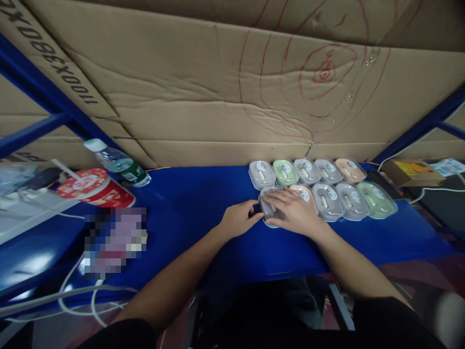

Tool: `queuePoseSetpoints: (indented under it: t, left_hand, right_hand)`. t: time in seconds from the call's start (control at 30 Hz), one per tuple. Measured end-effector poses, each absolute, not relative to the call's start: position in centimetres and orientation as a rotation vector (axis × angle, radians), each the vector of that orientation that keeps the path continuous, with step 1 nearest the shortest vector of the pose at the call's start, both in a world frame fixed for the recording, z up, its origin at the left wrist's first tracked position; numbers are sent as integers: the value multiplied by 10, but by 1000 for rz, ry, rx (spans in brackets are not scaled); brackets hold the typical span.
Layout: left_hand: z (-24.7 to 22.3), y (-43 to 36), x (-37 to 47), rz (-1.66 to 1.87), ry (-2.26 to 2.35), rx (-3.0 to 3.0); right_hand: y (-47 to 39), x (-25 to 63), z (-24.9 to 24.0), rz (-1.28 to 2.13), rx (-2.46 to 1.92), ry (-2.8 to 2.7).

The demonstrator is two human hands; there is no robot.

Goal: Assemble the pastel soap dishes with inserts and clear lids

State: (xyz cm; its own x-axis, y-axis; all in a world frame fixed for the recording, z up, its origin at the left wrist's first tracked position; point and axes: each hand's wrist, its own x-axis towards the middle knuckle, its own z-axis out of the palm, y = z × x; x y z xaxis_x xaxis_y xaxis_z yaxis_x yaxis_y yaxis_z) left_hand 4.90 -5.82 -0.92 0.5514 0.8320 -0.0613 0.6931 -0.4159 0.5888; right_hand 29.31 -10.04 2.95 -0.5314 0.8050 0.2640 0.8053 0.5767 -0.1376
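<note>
Two hands meet on one small clear-lidded case [269, 209], which lies flat on the blue table [203, 213] at the near left end of a double row of similar cases. The right hand [295, 211] lies on top of it, palm down and fingers spread flat, pressing more than gripping. The left hand [240, 219] is loosely curled, with its fingertips touching the left edge of the case; I cannot tell if it pinches the rim or only steadies it. The case looks light, stiff and smooth, probably thin plastic, so I judge it could slide on the table or crack if squeezed hard; the short rounded ends seem the safer places to take it, not the clear lid. Just right of the right hand stand the other cases [329, 186], grey, green and pink, touching each other in two rows, so there is almost no room on that side or behind the fingers. To the left of the left hand the table is bare for a good stretch. Further left are a water bottle [118, 164], a red paper cup [95, 188] with a straw, and white cables [78, 295]. The table's front edge is close under both wrists, and a cardboard wall [225, 97] closes the far side.
</note>
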Motion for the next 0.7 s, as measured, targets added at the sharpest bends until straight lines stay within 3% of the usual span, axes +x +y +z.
queuePoseSetpoints:
  t: [0.7]
  left_hand:
    - [-12, -45, 42, 334, 1065, 2422]
  right_hand:
    - [-93, 294, 28, -37, -1266, -2562]
